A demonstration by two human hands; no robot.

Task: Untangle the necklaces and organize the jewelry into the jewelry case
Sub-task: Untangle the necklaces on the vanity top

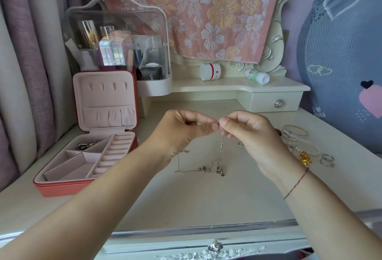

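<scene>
Above the middle of the dressing table, my left hand (184, 129) and my right hand (246, 129) pinch the top end of a thin silver necklace chain (221, 146) between thumb and fingers. The chain hangs down to a tangle of silver pendants (215, 170) lying on the tabletop. A second chain strand (179, 161) runs off to the left of the tangle. The pink jewelry case (68, 183) stands open at the left, with a few silver pieces (86, 145) in its rear compartment.
At the right lie a pearl bracelet (303, 142), a bangle (295, 129), a gold charm (305, 157) and silver rings (327, 160). A clear cosmetics organiser (117, 40) stands behind the case. A white jar (210, 71) and a bottle (257, 76) sit on the raised shelf.
</scene>
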